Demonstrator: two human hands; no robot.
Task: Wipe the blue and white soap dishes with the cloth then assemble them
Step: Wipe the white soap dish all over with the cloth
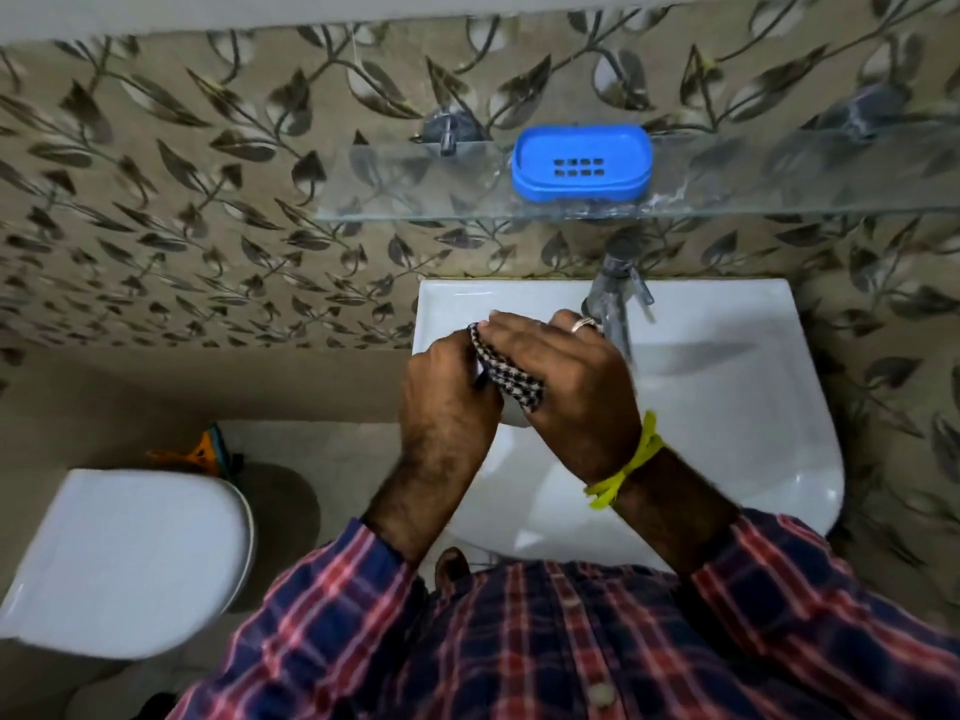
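Blue soap dish (582, 166) sat on the glass shelf (415, 200) at 12 o'clock. Both hands, left hand (447, 392) and right hand (571, 387), gripped the checked cloth (511, 379) over the basin (727, 407). White dish apparently being wiped, though hidden. Next: the blue dish.

We see a dim, soft picture: motion blur smears the wall (156, 210) and tap (615, 298), wide-angle bending curves the edges, and the sink (727, 407) gleams with pale highlights and a shadow.

Red/navy plaid shirt (545, 641), yellow wrist thread (626, 467), ring (582, 324) on right hand (566, 387)
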